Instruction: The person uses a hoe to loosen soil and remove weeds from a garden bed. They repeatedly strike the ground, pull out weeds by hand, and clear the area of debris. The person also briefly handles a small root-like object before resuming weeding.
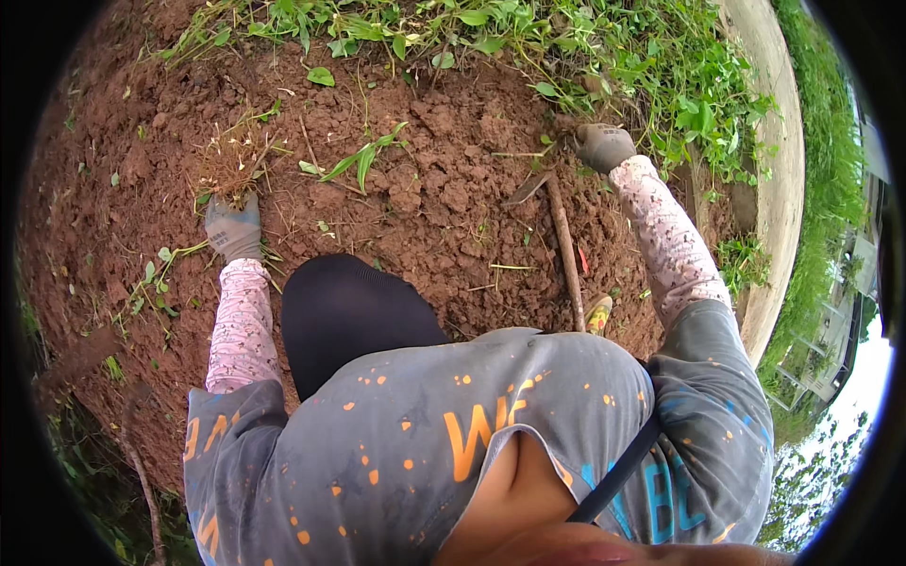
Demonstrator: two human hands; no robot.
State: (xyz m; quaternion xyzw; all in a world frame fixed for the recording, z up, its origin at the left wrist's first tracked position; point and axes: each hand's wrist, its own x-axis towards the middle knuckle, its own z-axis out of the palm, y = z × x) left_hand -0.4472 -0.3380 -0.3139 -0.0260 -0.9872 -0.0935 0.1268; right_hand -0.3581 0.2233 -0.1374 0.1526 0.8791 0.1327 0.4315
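My left hand (235, 228), in a grey work glove, is closed around a clump of pulled weeds with roots (230, 166) over the reddish-brown soil (446, 170). On the right, my right hand (603, 147), also gloved, is at the edge of the green leafy plants (697, 117); its fingertips are partly hidden among stems and soil, so what it holds cannot be told. Below and left of it, a hoe with a wooden handle (564, 247) and a metal blade (531, 188) lies on the soil, its handle pointing towards my body.
Leafy vines (488, 25) spread along the far edge of the dug soil. A pale concrete strip (782, 141) curves along the right, with tall grass (824, 141) beyond. My knee (354, 311) is beside the soil, and a patterned shoe (599, 315) shows near the hoe handle.
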